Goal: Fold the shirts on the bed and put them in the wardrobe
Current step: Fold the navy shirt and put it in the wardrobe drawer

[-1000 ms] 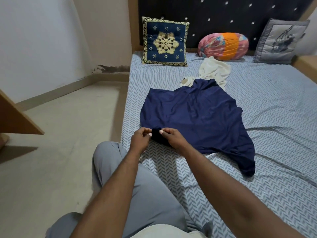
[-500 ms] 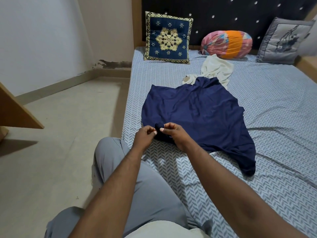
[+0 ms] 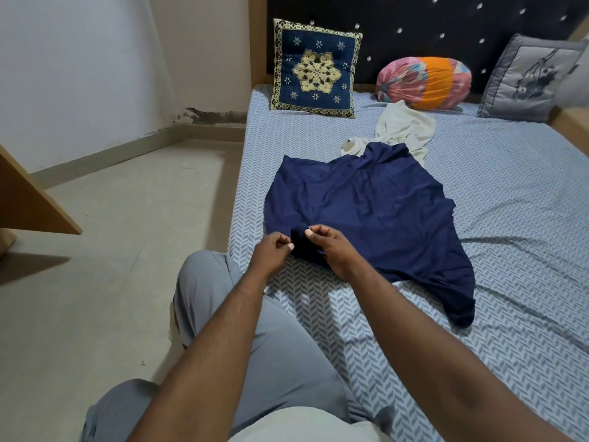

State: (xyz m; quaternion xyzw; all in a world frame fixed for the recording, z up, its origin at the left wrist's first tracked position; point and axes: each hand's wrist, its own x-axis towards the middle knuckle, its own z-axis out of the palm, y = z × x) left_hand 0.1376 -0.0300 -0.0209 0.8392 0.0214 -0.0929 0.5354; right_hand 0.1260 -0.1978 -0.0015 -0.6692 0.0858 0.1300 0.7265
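Lying spread on the bed, the navy shirt is judged light, soft and limp. It will sag and crease, so take hold at seams or corners, not mid-panel. Its near left corner is bunched into a small roll. The right hand is curled narrow, pinching that roll between thumb and fingers. The left hand, also curled tight, appears to pinch the roll's left edge. A white shirt lies crumpled just beyond, touching the navy shirt's far edge.
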